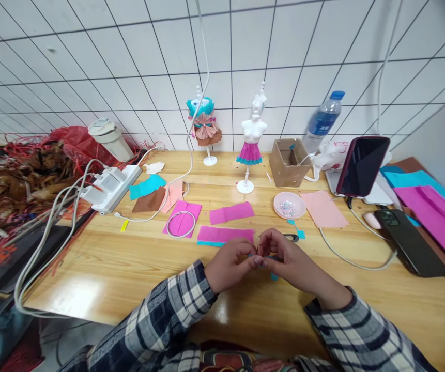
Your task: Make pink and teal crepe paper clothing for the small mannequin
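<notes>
I see the left hand (226, 264) and right hand (294, 262) meeting at the near middle of the table (129, 271), fingers (250, 264) curled together, apparently for close work; I cannot tell whether they grip anything. Just beyond the left hand, a magenta strip (226, 234) lies flat, likely for easy reach, while a skirted dress form (253, 132) stands upright farther off, presumably clear of my workspace.

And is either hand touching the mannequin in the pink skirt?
No, the mannequin stands on its white base, beyond both the left hand and right hand.
</notes>
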Action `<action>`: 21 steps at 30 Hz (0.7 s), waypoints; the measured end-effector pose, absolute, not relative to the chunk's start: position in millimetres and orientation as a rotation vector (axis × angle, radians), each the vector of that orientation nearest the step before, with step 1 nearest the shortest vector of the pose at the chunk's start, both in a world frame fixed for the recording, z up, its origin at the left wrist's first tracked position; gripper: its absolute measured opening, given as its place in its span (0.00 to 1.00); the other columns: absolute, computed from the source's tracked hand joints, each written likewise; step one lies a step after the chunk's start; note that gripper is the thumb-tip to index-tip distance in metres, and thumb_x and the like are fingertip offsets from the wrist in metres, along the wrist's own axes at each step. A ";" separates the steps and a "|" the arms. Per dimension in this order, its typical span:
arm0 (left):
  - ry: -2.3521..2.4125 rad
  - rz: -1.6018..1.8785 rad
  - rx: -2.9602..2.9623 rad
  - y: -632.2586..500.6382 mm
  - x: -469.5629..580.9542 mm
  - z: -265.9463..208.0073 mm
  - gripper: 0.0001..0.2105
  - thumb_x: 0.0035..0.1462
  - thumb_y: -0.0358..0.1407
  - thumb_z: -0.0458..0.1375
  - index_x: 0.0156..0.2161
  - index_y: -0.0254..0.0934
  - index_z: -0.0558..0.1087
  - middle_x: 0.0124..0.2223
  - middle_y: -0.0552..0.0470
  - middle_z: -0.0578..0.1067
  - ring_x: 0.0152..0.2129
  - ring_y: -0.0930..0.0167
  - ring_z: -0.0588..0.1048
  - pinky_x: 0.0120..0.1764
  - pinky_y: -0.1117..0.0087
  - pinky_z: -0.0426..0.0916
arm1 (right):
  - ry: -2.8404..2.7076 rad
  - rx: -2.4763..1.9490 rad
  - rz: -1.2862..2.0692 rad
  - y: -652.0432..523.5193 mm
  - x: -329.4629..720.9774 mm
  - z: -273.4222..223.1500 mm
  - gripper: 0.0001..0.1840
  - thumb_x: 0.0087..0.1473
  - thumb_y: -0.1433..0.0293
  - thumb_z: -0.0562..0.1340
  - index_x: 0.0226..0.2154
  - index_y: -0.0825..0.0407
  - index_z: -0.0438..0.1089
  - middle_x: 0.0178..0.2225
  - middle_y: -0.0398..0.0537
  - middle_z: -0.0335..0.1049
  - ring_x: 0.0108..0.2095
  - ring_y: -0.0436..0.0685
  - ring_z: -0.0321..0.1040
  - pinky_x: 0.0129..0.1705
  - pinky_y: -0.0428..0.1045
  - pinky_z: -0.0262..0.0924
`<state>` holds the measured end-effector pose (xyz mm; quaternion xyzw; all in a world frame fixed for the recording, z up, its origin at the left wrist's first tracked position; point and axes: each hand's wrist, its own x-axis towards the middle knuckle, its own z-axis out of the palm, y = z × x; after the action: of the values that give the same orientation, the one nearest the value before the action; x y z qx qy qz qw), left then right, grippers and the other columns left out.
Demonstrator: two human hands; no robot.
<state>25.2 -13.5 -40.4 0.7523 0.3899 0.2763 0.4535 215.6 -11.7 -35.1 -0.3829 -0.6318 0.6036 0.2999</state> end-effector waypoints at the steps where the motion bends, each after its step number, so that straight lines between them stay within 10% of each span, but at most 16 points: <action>1: 0.978 0.694 1.886 -14.1 22.7 -40.5 0.16 0.61 0.44 0.53 0.29 0.34 0.71 0.32 0.49 0.72 0.33 0.69 0.70 0.38 0.69 0.64 | -1.651 -1.037 1.650 -12.4 218.4 -38.0 0.15 0.54 0.70 0.61 0.44 0.47 0.59 0.42 0.44 0.64 0.31 0.48 0.60 0.31 0.45 0.57; 4: 1.052 0.682 1.994 -16.2 12.9 -39.2 0.13 0.60 0.41 0.54 0.29 0.34 0.71 0.34 0.48 0.72 0.35 0.68 0.69 0.39 0.67 0.64 | -1.598 -1.127 1.793 -14.5 228.0 -43.6 0.25 0.53 0.69 0.62 0.53 0.47 0.58 0.45 0.47 0.65 0.24 0.45 0.57 0.24 0.44 0.53; 13: 1.271 0.587 2.220 -26.7 -2.7 -35.1 0.14 0.60 0.45 0.54 0.40 0.35 0.74 0.41 0.44 0.73 0.40 0.64 0.69 0.44 0.60 0.64 | -1.713 -1.332 1.701 -16.9 239.4 -36.7 0.13 0.51 0.69 0.61 0.41 0.52 0.68 0.30 0.44 0.68 0.28 0.51 0.64 0.29 0.47 0.57; 17: 1.202 0.555 2.372 -30.0 3.2 -22.0 0.37 0.48 0.54 0.61 0.60 0.36 0.63 0.59 0.36 0.64 0.55 0.54 0.62 0.55 0.49 0.56 | -2.092 -1.313 1.366 -21.1 232.0 -16.9 0.04 0.51 0.73 0.61 0.32 0.50 0.66 0.27 0.40 0.68 0.27 0.50 0.62 0.29 0.46 0.54; 21: 0.932 0.549 2.287 -26.4 17.2 -14.5 0.19 0.54 0.47 0.60 0.49 0.40 0.72 0.58 0.42 0.67 0.56 0.59 0.64 0.56 0.55 0.57 | -2.243 -1.252 1.169 -26.0 223.8 1.6 0.06 0.50 0.76 0.60 0.31 0.50 0.63 0.27 0.38 0.67 0.26 0.48 0.61 0.28 0.45 0.51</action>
<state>17.2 -26.4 -14.5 0.8621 0.3514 0.2068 0.3009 223.8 -26.0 1.6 -0.4379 -0.7847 0.4089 0.1592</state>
